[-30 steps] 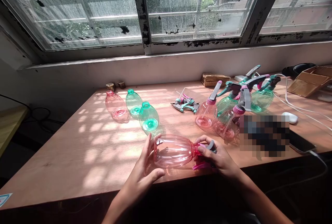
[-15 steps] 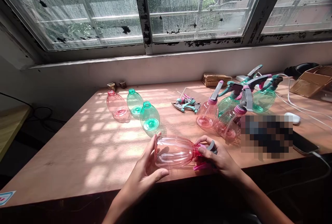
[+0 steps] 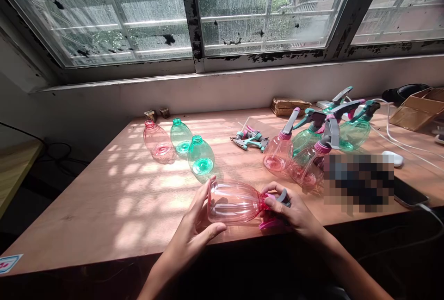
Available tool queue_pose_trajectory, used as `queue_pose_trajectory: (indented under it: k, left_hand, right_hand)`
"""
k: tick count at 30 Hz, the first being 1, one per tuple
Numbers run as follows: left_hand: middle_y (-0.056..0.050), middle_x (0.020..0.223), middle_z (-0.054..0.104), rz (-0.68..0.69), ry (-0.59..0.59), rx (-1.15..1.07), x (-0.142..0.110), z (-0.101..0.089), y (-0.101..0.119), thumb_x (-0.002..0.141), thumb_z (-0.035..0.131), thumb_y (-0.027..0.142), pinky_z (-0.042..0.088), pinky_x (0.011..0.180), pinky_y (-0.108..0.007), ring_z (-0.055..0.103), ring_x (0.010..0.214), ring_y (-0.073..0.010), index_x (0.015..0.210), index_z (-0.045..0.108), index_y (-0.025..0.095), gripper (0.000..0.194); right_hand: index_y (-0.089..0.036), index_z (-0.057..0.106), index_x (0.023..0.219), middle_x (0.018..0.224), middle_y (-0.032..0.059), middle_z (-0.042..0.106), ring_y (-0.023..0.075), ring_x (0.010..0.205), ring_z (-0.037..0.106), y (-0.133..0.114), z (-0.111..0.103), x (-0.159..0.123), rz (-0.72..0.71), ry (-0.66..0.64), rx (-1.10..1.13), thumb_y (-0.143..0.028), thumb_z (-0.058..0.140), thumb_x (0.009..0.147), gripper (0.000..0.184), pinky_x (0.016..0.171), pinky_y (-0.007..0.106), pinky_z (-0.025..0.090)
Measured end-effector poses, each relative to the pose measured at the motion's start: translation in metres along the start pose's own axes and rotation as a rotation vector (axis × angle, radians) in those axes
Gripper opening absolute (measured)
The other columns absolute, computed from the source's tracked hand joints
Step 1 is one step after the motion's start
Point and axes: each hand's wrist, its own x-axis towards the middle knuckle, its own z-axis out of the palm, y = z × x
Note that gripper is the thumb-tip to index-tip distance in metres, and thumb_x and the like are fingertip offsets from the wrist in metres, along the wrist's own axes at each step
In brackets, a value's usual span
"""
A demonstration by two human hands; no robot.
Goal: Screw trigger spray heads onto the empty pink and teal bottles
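Observation:
A clear pink bottle [image 3: 232, 202] lies sideways in the air over the table's front edge, its neck pointing right. My left hand [image 3: 197, 226] is curved around its base, thumb in front and fingers behind. At the neck, my right hand [image 3: 290, 209] grips a pink and grey spray head [image 3: 270, 200] between thumb and fingers. The spray head sits against the bottle's mouth; whether it is threaded on I cannot tell. Beyond the left hand stand a green bottle [image 3: 201, 156], another green bottle [image 3: 180, 137] and a pink bottle [image 3: 157, 141], all without heads.
Loose spray heads [image 3: 249, 139] lie in a pile mid-table. To the right stand several bottles with heads fitted, among them a pink spray bottle [image 3: 277, 152]. A phone [image 3: 411, 192], white cables, a white mouse [image 3: 393, 158] and a cardboard box [image 3: 416, 108] are at the right.
Almost nothing differs. Both hands keep their hold on the bottle and spray head, with the base end raised very slightly.

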Motion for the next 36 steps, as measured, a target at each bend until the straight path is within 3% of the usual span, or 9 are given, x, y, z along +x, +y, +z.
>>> queue_pose_trajectory:
  k: [6, 9, 15, 19, 24, 32, 36]
  left_hand:
    - [0.000, 0.169, 0.021, 0.001, 0.007, -0.063, -0.0013, 0.0040, -0.0019, 0.096, 0.062, 0.034, 0.024, 0.124, -0.047, 0.018, 0.154, -0.0317, 0.156, 0.026, 0.041, 0.070]
    - [0.002, 0.169, 0.019, 0.010, -0.007, -0.090, -0.0013, 0.0026, -0.0050, 0.091, 0.069, 0.031, 0.022, 0.124, -0.047, 0.018, 0.154, -0.0315, 0.156, 0.019, 0.046, 0.083]
    - [0.001, 0.169, 0.021, 0.021, 0.016, 0.072, -0.0005, -0.0017, -0.0030, 0.094, 0.066, 0.035, 0.017, 0.126, -0.049, 0.015, 0.155, -0.0328, 0.155, 0.031, 0.040, 0.071]
    - [0.000, 0.168, 0.024, 0.028, 0.036, 0.062, -0.0012, -0.0007, -0.0050, 0.097, 0.060, 0.035, 0.021, 0.125, -0.046, 0.021, 0.154, -0.0310, 0.155, 0.032, 0.041, 0.064]
    - [-0.003, 0.166, 0.030, 0.036, 0.031, 0.082, 0.0001, -0.0034, -0.0056, 0.092, 0.067, 0.035, 0.024, 0.125, -0.046, 0.026, 0.152, -0.0329, 0.156, 0.029, 0.039, 0.074]
    - [0.000, 0.168, 0.022, 0.155, 0.045, 0.210, 0.0005, -0.0005, -0.0031, 0.099, 0.056, 0.030, 0.014, 0.126, -0.052, 0.015, 0.155, -0.0329, 0.155, 0.030, 0.043, 0.063]
    - [-0.003, 0.167, 0.027, 0.047, 0.011, 0.052, -0.0014, -0.0004, -0.0047, 0.098, 0.058, 0.035, 0.022, 0.124, -0.051, 0.024, 0.153, -0.0331, 0.156, 0.026, 0.041, 0.066]
  right_hand:
    - [-0.022, 0.061, 0.095, 0.072, -0.0011, 0.072, 0.0197, 0.065, 0.070, -0.0008, -0.0001, -0.0009, 0.040, 0.021, 0.027, -0.045, 0.081, 0.078, 0.034, 0.059, 0.036, 0.064]
    - [-0.022, 0.061, 0.096, 0.072, -0.0006, 0.073, 0.0194, 0.065, 0.070, 0.0008, -0.0014, -0.0007, 0.016, -0.013, 0.004, -0.044, 0.080, 0.081, 0.032, 0.059, 0.035, 0.064]
    - [-0.019, 0.062, 0.096, 0.069, -0.0004, 0.074, 0.0152, 0.061, 0.069, 0.0027, -0.0043, 0.0013, -0.055, -0.039, -0.093, -0.043, 0.076, 0.085, 0.030, 0.057, 0.025, 0.058]
    - [-0.018, 0.062, 0.096, 0.067, -0.0003, 0.074, 0.0156, 0.057, 0.067, 0.0024, -0.0048, 0.0025, -0.047, -0.037, -0.061, -0.045, 0.076, 0.085, 0.032, 0.053, 0.026, 0.057]
    - [-0.018, 0.062, 0.092, 0.068, 0.0013, 0.075, 0.0152, 0.059, 0.067, 0.0011, -0.0040, 0.0010, -0.075, -0.048, -0.121, -0.043, 0.075, 0.086, 0.030, 0.056, 0.025, 0.054]
    - [-0.018, 0.058, 0.096, 0.070, 0.0004, 0.075, 0.0142, 0.061, 0.067, 0.0033, -0.0048, 0.0038, -0.081, -0.064, -0.087, -0.045, 0.073, 0.088, 0.031, 0.057, 0.024, 0.052]
    - [-0.018, 0.057, 0.097, 0.070, -0.0002, 0.074, 0.0131, 0.061, 0.066, 0.0042, -0.0049, 0.0049, -0.084, -0.061, -0.077, -0.044, 0.073, 0.088, 0.032, 0.057, 0.022, 0.051]
